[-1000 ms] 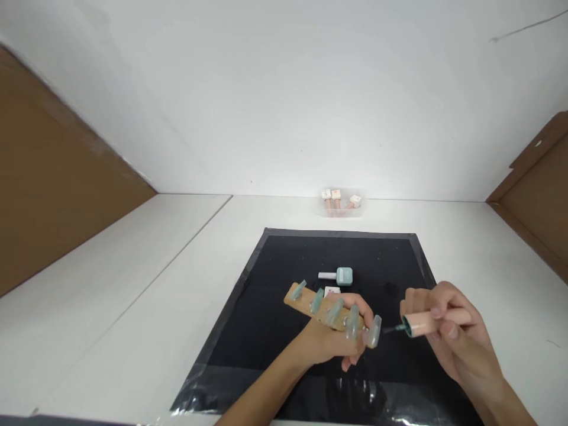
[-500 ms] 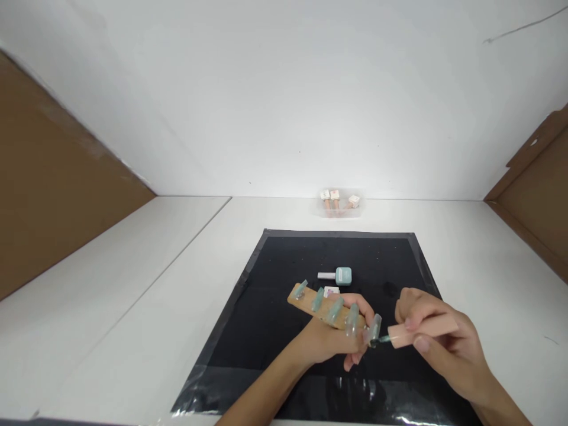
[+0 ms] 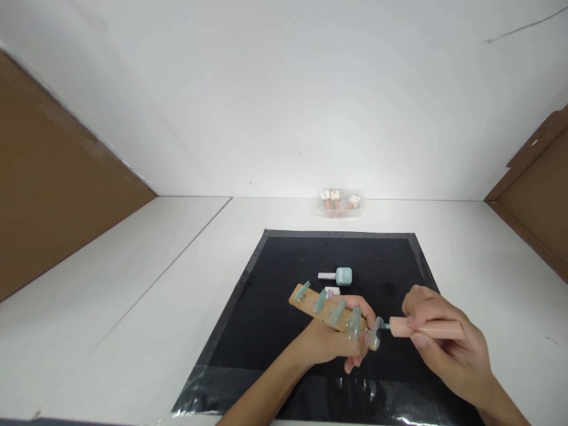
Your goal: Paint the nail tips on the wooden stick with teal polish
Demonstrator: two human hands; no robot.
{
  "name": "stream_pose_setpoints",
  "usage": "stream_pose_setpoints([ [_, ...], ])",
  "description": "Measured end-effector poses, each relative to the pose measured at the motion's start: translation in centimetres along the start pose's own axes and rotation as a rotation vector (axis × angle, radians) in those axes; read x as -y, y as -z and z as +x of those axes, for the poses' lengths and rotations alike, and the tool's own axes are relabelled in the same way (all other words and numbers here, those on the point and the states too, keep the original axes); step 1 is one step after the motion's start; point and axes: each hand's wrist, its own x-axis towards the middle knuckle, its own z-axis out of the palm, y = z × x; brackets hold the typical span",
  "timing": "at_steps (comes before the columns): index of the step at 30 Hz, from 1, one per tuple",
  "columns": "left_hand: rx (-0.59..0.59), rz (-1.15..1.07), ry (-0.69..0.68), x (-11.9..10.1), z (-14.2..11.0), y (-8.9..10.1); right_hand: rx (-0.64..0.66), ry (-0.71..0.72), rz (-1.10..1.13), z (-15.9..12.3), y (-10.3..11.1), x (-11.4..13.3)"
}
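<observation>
My left hand (image 3: 331, 343) is closed around a wooden nail display stand (image 3: 306, 303), held tilted above the black mat. Several pale green false nails (image 3: 354, 323) stand in a row along it. In my right hand (image 3: 452, 343) is a pink nail polish brush (image 3: 426, 329), pinched by its cap handle. Its bristles touch the false nail at the right end (image 3: 376, 334), where a dark patch shows. Just behind my left fingers is a white bottle with a printed mark (image 3: 332, 291), partly hidden by them.
A teal polish bottle with a white cap (image 3: 343, 276) lies on its side on the black mat (image 3: 284, 260). At the back, a clear box (image 3: 341, 213) holds three white-and-pink bottles. Brown panels (image 3: 57, 177) flank the white table, and a white wall rises behind.
My right hand has moved left, bringing the brush from beside the stand onto the end nail. A dark patch now shows on that nail. My left hand has hardly moved.
</observation>
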Motion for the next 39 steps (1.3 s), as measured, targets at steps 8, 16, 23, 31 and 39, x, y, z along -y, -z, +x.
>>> stream_pose_setpoints([
  [8,-0.003,0.002,0.016,-0.18,-0.06,-0.17,-0.007,0.032,-0.027,-0.40,0.10,-0.52],
  [16,-0.001,-0.009,0.008,-0.07,-0.33,0.05,-0.108,0.094,0.013,-0.34,-0.05,-0.54],
  [23,-0.039,0.029,0.011,-0.67,-0.11,-0.40,0.079,0.109,0.072,-0.36,0.20,-0.40],
  [31,-0.010,0.064,0.021,-0.35,-0.04,-0.30,0.068,0.155,-0.119,0.02,0.28,-0.31],
  [39,0.005,0.066,0.015,0.00,-0.41,-0.01,-0.009,0.127,-0.115,-0.52,0.38,-0.90],
])
